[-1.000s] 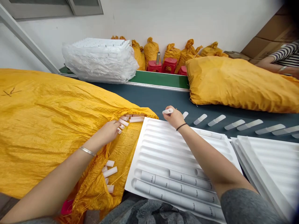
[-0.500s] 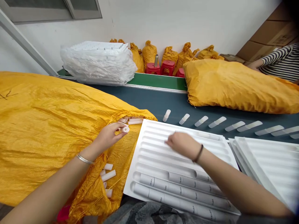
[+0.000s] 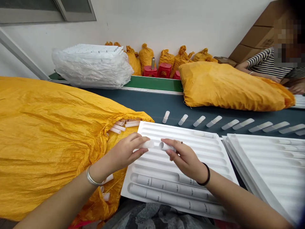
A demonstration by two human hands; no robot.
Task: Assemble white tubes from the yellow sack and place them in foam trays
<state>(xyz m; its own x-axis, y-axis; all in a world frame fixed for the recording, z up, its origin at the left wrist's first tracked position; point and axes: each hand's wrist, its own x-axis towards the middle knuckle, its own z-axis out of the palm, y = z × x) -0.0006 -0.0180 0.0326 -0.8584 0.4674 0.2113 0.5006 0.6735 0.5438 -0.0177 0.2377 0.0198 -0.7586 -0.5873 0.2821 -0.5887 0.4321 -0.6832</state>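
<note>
Left hand (image 3: 130,150) and right hand (image 3: 187,158) are pinching tubes (image 3: 167,146)
Left tube (image 3: 148,144), seemingly in line, is facing the right tube (image 3: 167,146).

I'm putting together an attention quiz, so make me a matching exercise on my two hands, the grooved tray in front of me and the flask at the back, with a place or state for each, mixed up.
Column one
1. Left hand
2. Right hand
3. Grooved tray
4. Flask

Column two
A. Dark band at the wrist
B. On a red stool
C. Silver bangle at the wrist
D. Printed tubes in its nearest row

Pairs: 1-C, 2-A, 3-D, 4-B
</note>
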